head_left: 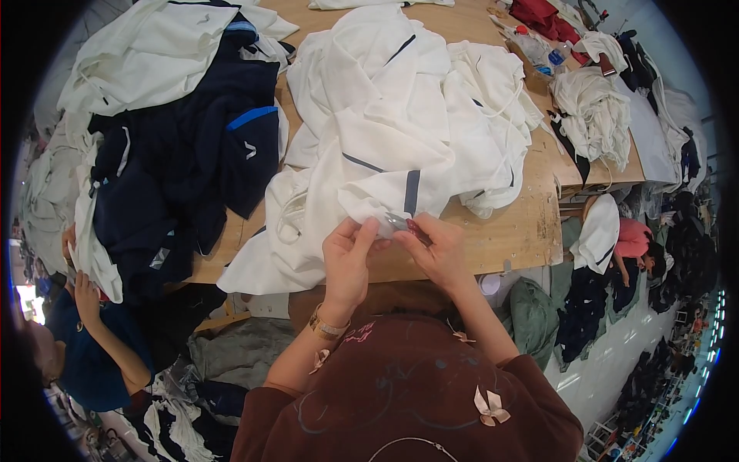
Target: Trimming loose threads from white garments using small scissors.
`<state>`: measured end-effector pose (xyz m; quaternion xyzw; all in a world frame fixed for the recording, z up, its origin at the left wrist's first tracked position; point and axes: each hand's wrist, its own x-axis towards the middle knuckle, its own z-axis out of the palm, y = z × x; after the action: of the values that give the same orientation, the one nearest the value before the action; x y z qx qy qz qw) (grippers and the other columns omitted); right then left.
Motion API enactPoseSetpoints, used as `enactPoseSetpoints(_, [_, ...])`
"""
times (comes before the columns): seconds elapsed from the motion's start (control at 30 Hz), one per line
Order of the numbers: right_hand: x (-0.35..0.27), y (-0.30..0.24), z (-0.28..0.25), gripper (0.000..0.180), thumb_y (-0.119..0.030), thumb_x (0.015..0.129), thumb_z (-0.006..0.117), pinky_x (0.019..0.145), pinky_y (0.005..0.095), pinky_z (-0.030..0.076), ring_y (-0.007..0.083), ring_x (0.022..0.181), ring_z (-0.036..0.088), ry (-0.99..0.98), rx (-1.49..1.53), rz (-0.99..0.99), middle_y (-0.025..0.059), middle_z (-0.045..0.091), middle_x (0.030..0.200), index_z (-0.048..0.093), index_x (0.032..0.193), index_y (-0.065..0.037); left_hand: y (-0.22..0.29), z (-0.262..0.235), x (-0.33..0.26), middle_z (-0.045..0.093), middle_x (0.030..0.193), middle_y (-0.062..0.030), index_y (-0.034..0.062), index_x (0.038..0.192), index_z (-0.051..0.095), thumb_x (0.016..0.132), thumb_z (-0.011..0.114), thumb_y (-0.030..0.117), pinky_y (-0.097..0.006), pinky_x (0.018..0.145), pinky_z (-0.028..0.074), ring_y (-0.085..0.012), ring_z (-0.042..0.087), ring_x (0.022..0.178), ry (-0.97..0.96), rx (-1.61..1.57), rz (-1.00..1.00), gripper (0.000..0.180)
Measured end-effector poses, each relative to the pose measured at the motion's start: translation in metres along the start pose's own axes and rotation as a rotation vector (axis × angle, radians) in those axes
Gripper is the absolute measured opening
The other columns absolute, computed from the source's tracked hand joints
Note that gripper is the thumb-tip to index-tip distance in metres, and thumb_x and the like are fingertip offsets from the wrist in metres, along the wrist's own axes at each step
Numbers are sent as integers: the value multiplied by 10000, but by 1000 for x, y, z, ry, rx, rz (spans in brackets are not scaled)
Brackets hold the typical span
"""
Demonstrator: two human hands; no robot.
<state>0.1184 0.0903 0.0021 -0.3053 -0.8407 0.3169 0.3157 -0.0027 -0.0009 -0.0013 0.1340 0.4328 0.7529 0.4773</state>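
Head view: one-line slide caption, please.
Left hand pinches white fabric; right hand holds a small metal tool close to it.

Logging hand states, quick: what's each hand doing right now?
Left hand: closed, pinching white fabric.
Right hand: closed, holding a small silver-and-red tool.

We see even, bright light with soft shadows in the folds of the white garments (pixel 385 115). Small lamps (pixel 720 312) glow along the right rim (bent into an arc by the fisheye), the floor (pixel 589 377) catches glare, and black swallows the corners.
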Motion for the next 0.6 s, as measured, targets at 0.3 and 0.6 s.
enactPoseSetpoints(0.3, [2, -1, 0, 385, -376, 754, 692, 415, 337, 347, 262, 443, 477, 11, -31, -75, 81, 473, 534, 495, 636, -67, -1, 0, -1, 638, 925, -65, -11, 1019, 580, 898, 559, 129, -237, 690, 504, -106, 606, 788, 4, 52, 53, 186])
enactPoseSetpoints(0.6, [2, 0, 1, 388, -358, 761, 692, 412, 335, 339, 259, 434, 464, 14, -3, -46, 86, 452, 512, 487, 619, -60, -2, 1, -1, 640, 930, -66, -15, 1040, 578, 897, 562, 131, -230, 686, 504, -103, 606, 783, -1, 76, 52, 205])
